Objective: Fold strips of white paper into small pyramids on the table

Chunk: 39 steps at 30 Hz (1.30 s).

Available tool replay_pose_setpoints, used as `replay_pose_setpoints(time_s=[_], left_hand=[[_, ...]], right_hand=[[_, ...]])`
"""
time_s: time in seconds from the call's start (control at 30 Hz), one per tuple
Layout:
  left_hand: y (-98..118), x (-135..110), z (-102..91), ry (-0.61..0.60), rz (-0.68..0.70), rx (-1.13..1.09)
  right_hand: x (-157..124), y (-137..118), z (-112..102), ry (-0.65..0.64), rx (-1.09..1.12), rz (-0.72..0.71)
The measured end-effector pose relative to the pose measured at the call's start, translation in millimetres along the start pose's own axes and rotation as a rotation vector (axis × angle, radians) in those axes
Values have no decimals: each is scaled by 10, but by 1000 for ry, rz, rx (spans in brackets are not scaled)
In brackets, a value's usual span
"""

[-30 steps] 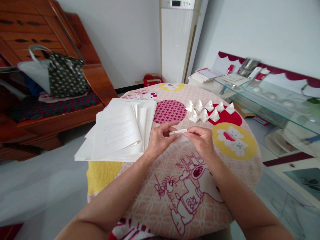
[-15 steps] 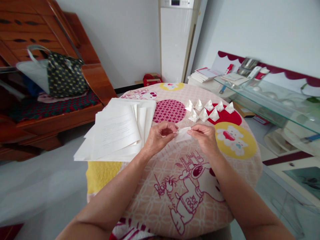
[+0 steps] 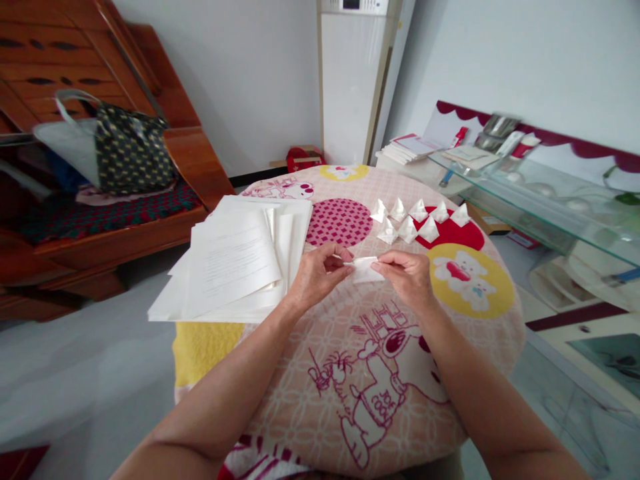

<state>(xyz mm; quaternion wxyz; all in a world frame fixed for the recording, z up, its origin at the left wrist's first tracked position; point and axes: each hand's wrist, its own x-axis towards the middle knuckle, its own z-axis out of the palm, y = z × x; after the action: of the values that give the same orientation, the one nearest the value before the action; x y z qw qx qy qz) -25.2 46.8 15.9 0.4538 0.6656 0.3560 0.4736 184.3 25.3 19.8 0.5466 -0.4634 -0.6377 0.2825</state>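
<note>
Since a second ago, the paper (image 3: 367,271) has turned from a thin, slanting strip to a broader face; both hands sit almost where they were. Its long axis now runs nearly level, 9 to 3 o'clock, with the wide face falling toward 6. It is above the middle of the surface (image 3: 475,347), between the left hand (image 3: 324,273) and the right hand (image 3: 407,273), each grip narrow and pinching one end.

Eight folded shapes (image 3: 408,231), five behind and three in front, stand between 1 and 2 o'clock from it, peaks toward 12. One pile of sheets (image 3: 237,263) lies at 9 o'clock; its count cannot be told, and the print is too small to read. Fingers hide the paper's ends. Both forearms (image 3: 240,373) are cut off at 6 o'clock.
</note>
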Motion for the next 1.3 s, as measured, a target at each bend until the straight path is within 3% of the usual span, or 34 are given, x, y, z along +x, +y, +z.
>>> replay_pose_setpoints(time_s=[0.2,0.53,0.77,0.9,1.13,1.3], left_hand=[[-7,12,-6,-19,-16,-13],[33,6,-57,-78,274,373],[45,25,-151,-167,341,561],[39,28,-159,-160,288,531],[2,47,-108,-137,20,72],[-1,52,-76,-123,-47,19]], right_hand=[[5,-18,4,-12,-24,-24],[3,-23,10,-51,-34,-59],[13,-63,7,-75,-58,-58],[12,-43,-13,-67,-43,-1],[22,42,-30,-19,96,155],[10,52,2,-28,144,203]])
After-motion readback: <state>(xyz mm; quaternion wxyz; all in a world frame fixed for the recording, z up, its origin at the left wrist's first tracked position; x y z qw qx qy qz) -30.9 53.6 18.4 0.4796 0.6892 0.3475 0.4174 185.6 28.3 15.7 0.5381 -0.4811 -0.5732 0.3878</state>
